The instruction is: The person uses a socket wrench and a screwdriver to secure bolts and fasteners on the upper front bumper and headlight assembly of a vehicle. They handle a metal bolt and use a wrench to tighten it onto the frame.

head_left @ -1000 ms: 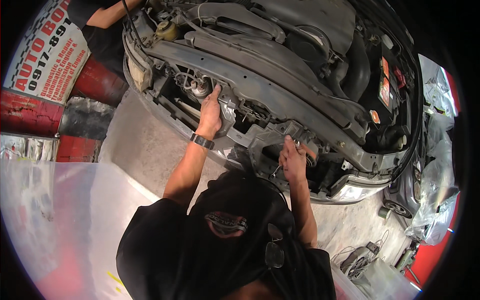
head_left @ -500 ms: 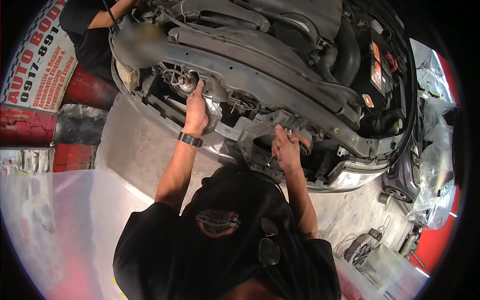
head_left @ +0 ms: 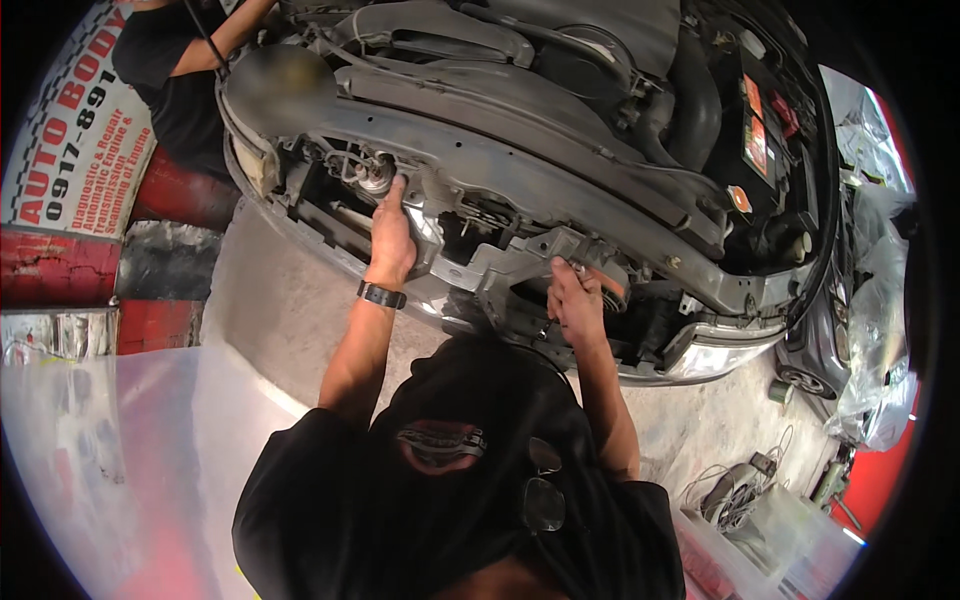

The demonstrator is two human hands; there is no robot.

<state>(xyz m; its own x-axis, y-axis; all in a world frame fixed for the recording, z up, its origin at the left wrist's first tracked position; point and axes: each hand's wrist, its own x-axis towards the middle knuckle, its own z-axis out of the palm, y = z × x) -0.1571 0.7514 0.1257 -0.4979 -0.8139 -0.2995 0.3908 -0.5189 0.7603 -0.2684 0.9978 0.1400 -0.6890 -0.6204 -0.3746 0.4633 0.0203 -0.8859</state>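
My left hand (head_left: 393, 240) rests on the left part of a car's exposed front panel (head_left: 462, 268). One digit is stretched out along the metal, beside a round silver fitting (head_left: 376, 178); the other fingers are mostly hidden. On the right, my right hand (head_left: 576, 303) is closed around a slim metal wrench (head_left: 546, 327). Only the wrench's lower end shows below the fist. This hand is at an opening in the panel, next to an orange-brown part (head_left: 604, 284). What the wrench's upper end touches is hidden.
The open engine bay lies beyond my hands, with a battery (head_left: 755, 125) at the right. A headlight (head_left: 722, 352) sits at the right corner. Another person's arm (head_left: 225, 45) reaches in at the upper left. Cables (head_left: 735, 495) lie on the floor at lower right.
The whole view has shifted slightly. My right hand has turned a little, and less of the wrench shows below it. My left hand stays on about the same spot of the panel.
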